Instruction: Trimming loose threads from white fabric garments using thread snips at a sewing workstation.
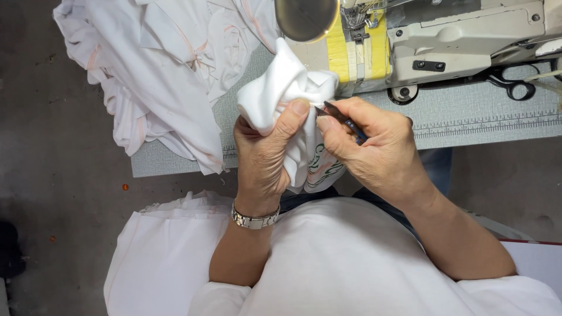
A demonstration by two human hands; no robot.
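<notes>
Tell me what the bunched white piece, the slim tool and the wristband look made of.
White piece in the left hand: soft fabric, matte, folds and creases freely. Slim tool in the right hand: dark, glossy, probably metal; too small to be sure. Wristband: silvery linked metal, shiny.
</notes>
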